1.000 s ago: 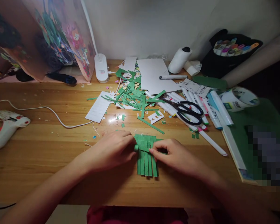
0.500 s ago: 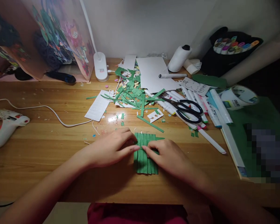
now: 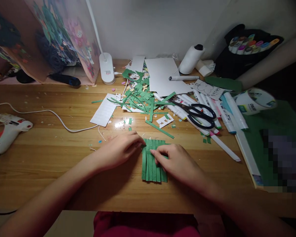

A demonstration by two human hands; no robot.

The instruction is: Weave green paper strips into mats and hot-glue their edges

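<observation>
A small panel of green paper strips [image 3: 151, 168] lies in front of me, slit lengthwise into several upright bands. My left hand [image 3: 124, 146] is at its upper left edge, thumb and fingers pinched together on the outermost green band. From the right side, my right hand [image 3: 176, 161] reaches over the panel. Its thumb and index finger are closed on a narrow green crosswise strip near the middle, partly hidden by the fingers.
Green paper scraps [image 3: 140, 93] and white sheets [image 3: 162, 74] lie behind the hands. Black-handled scissors [image 3: 202, 115] rest on several markers [image 3: 224, 146] to the right. A glue gun [image 3: 8, 133] lies at the left, its white cable [image 3: 55, 117] crossing the table. A tape roll [image 3: 255, 100] stands right.
My left thumb has drawn back from the middle of the panel to its left edge. My right hand stays by the crosswise strip. The view has shifted slightly.
</observation>
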